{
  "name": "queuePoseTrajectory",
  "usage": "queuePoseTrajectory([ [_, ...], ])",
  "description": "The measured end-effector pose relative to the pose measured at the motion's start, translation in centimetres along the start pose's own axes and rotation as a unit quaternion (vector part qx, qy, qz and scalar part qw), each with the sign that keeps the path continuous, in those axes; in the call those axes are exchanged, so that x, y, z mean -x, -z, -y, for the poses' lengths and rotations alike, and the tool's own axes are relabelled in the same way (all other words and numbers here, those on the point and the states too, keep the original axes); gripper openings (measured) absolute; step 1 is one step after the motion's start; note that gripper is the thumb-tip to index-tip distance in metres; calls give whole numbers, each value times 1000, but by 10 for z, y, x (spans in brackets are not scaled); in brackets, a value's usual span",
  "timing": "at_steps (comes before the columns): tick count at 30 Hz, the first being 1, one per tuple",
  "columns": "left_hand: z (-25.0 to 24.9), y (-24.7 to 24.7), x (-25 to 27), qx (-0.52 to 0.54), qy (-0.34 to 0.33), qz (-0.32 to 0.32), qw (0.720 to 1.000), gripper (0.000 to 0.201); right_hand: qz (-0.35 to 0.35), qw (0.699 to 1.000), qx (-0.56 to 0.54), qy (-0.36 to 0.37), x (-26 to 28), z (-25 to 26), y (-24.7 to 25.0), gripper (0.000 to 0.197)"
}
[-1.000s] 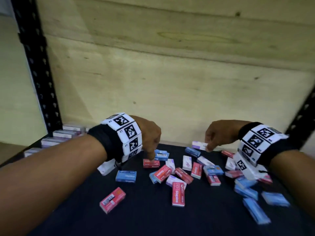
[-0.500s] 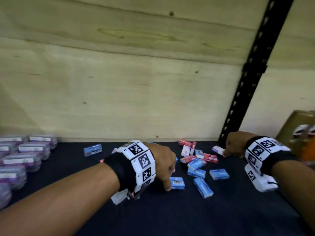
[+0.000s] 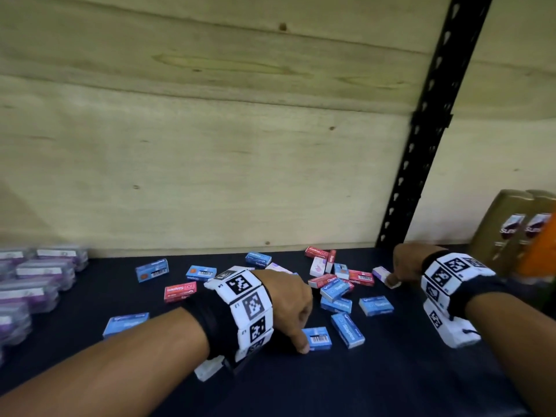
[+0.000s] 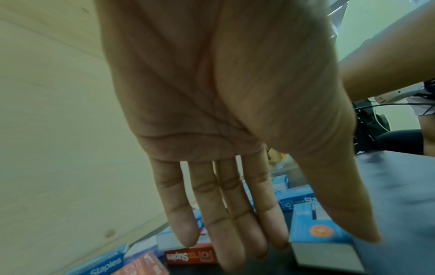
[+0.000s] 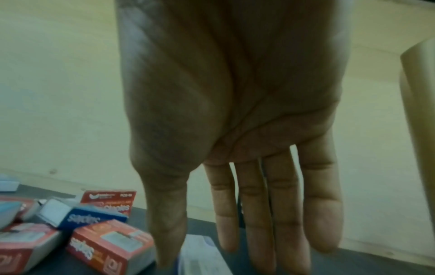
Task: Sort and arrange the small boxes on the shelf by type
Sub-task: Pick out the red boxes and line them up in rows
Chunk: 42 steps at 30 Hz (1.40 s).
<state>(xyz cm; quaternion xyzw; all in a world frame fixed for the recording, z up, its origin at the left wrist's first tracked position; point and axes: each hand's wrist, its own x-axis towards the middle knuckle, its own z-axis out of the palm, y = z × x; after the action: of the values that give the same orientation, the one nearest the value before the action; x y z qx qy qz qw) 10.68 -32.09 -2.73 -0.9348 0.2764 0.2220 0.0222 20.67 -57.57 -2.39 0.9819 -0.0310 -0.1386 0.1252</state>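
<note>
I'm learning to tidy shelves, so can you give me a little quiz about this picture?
1. True or false: the clear plastic cases with purple insides sit at the left end of the dark shelf.
2. What colour is the small cardboard box with a barcode beside the thumb of the left hand? A red, B blue, C green.
3. Fill in: the flat red cardboard box has the word "____" printed on it.
Key: 1 true; 2 B; 3 Staples.
</note>
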Motion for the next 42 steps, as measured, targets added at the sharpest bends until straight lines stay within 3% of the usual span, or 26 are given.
queuePoseTrajectory([
  [5,15,2,10,22,16,-13,1000,44,-39,998,-31,50,1,18,18,40],
  [10,46,6,23,39,58,-41,997,36,-74,985,-69,142,0,48,32,28],
  [22,140,15,53,37,164,-81,982,21,-34,967,-60,246,-18,120,44,37],
  [35,190,-6,113,76,252,-15,965,27,-33,911,-49,407,2,235,68,39],
  [42,187,-29,122,74,257,25,963,37,-26,904,-20,426,14,278,69,42],
])
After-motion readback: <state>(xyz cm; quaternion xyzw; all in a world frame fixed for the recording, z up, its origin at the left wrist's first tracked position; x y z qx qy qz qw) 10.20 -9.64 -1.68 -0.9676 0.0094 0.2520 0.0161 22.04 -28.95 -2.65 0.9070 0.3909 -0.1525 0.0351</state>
